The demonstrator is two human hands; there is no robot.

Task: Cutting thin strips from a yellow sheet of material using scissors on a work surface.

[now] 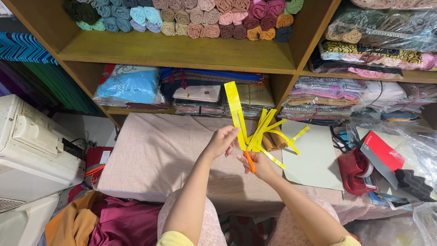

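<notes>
- Forearms come up from six o'clock, nearest the camera, over a lap in pale pink patterned cloth.
- Behind them, the wooden shelves (pixel 173 50) fill twelve o'clock, the largest thing in view, packed with rolled and folded fabrics.
- Next in size, the desk (pixel 159 155) under a pinkish cloth spreads through the middle; a white machine (pixel 32 146) stands at nine o'clock, and a pale sheet of card (pixel 314 157) lies at three o'clock beside a red tape dispenser (pixel 357 171).
- Smaller: the yellow strips (pixel 261 130), held in the air over the desk just right of centre. Several narrow strips already fan out toward one and two o'clock, so much of the slitting looks done; one wider uncut band (pixel 234 107) stands up toward twelve o'clock and, by my reading, remains to be cut.
- The left hand (pixel 221 142) has its fingers pressed together, pinching the base of the wide band, which rises straight from them.
- The right hand (pixel 260 163) is curled round the orange-handled scissors (pixel 249 161), with the handle at five o'clock from the left hand's pinch. The blades are hidden among the strips, which sprout from just above the knuckles.
</notes>
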